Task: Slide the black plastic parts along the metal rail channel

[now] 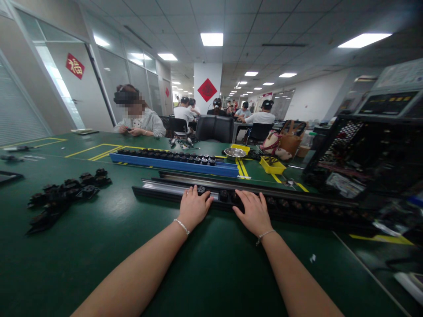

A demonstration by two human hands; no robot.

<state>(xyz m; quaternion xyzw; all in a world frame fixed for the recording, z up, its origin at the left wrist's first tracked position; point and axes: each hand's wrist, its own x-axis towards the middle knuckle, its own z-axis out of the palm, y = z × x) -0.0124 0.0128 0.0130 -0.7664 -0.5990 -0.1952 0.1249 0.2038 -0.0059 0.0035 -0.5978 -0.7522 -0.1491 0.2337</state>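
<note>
The left hand (194, 206) and right hand (254, 211) sit apart, fingers loosely spread over the black rail (172, 188) at twelve o'clock. Whether either grips a module (224, 195) I cannot tell. Uneven finger pressure could tilt a module and jam it.

The green surface (132, 255) carries loose black parts (69, 191) left of the hands (225, 210), a blue rail (175, 166) beyond them, and yellow tape (380, 239) to their right.
</note>
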